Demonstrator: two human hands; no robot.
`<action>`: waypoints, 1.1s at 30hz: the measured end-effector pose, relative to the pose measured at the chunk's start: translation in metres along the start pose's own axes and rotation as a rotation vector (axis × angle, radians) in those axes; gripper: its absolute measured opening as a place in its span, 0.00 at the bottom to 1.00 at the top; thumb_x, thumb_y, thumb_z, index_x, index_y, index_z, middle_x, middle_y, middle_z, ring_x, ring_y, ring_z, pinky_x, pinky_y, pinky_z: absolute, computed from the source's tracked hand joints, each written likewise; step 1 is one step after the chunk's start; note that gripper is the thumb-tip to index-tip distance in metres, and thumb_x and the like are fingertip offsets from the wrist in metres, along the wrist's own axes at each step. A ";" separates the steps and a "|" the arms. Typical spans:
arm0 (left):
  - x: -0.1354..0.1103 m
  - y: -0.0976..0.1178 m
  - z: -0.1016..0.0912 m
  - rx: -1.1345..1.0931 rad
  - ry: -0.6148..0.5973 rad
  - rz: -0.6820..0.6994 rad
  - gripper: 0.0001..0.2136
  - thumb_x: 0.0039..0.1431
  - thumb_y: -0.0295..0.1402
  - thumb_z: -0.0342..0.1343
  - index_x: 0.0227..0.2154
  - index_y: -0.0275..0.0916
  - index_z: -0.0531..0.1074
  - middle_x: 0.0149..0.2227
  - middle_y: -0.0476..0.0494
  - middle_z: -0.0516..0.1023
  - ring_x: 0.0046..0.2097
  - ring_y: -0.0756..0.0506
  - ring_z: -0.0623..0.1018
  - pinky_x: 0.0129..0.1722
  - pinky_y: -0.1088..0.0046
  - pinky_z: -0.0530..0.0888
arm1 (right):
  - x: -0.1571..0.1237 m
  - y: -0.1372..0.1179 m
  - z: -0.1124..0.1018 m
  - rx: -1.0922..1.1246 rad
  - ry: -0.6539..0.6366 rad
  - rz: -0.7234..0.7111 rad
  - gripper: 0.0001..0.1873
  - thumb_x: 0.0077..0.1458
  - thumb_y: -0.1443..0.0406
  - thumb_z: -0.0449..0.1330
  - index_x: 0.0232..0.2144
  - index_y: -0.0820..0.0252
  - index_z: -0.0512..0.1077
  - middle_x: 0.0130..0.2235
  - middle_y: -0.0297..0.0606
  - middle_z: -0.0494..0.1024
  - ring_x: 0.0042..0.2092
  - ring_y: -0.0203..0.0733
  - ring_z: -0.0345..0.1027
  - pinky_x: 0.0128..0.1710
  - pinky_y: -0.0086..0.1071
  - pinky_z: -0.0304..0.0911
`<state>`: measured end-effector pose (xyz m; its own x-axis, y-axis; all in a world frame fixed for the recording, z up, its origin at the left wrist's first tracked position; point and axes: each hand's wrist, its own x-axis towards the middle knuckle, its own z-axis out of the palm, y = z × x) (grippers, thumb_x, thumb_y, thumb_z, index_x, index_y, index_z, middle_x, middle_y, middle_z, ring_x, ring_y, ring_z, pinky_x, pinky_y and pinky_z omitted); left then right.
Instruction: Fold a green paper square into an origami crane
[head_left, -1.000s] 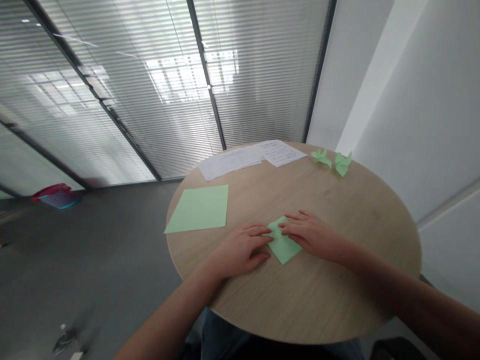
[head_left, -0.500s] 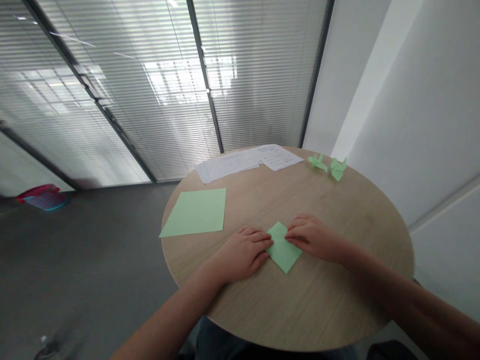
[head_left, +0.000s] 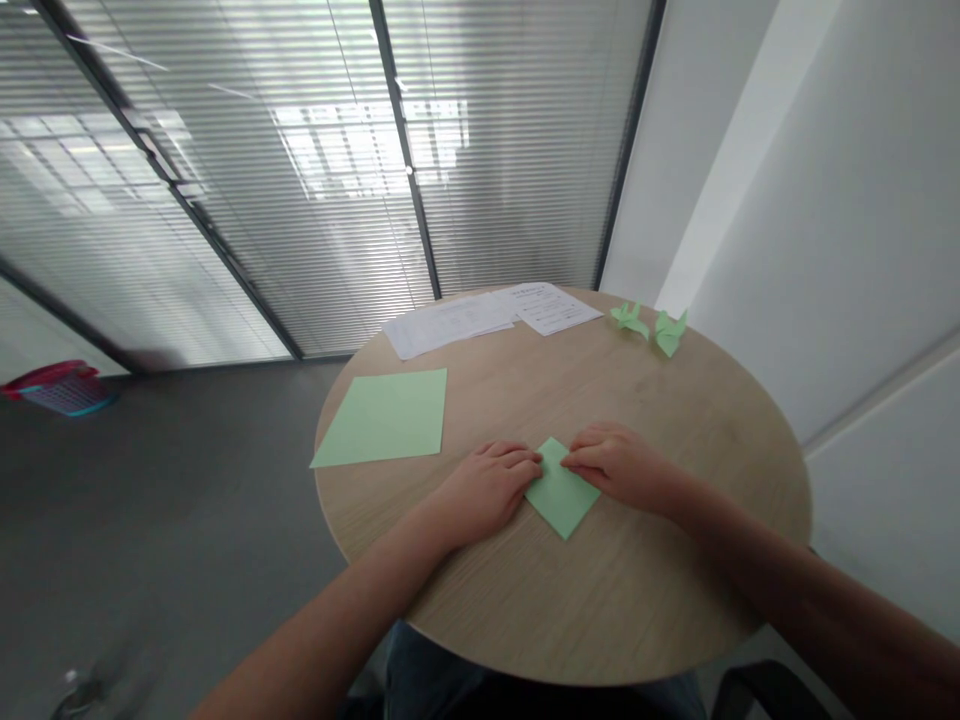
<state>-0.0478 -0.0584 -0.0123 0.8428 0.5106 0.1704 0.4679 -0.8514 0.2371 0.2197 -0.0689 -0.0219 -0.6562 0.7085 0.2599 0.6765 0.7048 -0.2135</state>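
Note:
A small green sheet of paper [head_left: 562, 497], folded to a diamond shape, lies flat on the round wooden table with one corner towards me. My left hand [head_left: 491, 488] rests palm down at its left corner, fingers stretched out flat over the edge. At the upper right edge, my right hand [head_left: 619, 468] has thumb and fingertips pressed together on the paper. Both hands' fingertips cover parts of the side edges. Further left on the table lies a larger, unfolded green sheet [head_left: 386, 415].
Two folded green paper figures [head_left: 628, 320] stand at the table's far right. Printed white sheets [head_left: 555, 308] lie along the back edge of the table [head_left: 660, 580]. A red and blue basket [head_left: 64, 390] is on the floor at left. Window blinds [head_left: 330, 230] and a white wall bound the area.
The whole view has shifted slightly. My right fingertips have moved a little along the folded paper's upper right edge; my left hand stays at the left corner.

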 end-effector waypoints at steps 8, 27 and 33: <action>0.010 -0.005 0.006 0.072 -0.002 -0.011 0.16 0.71 0.31 0.50 0.57 0.43 0.73 0.53 0.41 0.78 0.54 0.39 0.74 0.57 0.57 0.69 | -0.009 0.012 0.000 0.185 -0.003 0.014 0.13 0.65 0.69 0.57 0.42 0.55 0.82 0.42 0.41 0.83 0.43 0.44 0.76 0.45 0.37 0.68; 0.009 -0.007 0.012 0.042 0.006 0.001 0.16 0.71 0.30 0.49 0.57 0.44 0.75 0.60 0.48 0.77 0.60 0.40 0.74 0.59 0.57 0.68 | -0.012 0.018 -0.006 0.305 -0.058 0.063 0.10 0.63 0.67 0.60 0.38 0.56 0.84 0.39 0.41 0.83 0.40 0.43 0.77 0.43 0.37 0.69; 0.009 -0.009 0.013 0.022 0.023 0.007 0.15 0.71 0.30 0.50 0.55 0.44 0.76 0.59 0.47 0.78 0.60 0.41 0.75 0.60 0.58 0.68 | -0.012 0.018 -0.004 0.302 -0.040 0.078 0.12 0.65 0.67 0.59 0.43 0.55 0.83 0.40 0.42 0.83 0.41 0.43 0.76 0.43 0.36 0.68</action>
<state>-0.0405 -0.0479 -0.0257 0.8397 0.5073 0.1940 0.4681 -0.8571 0.2151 0.2410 -0.0642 -0.0253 -0.6231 0.7574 0.1953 0.5995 0.6229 -0.5026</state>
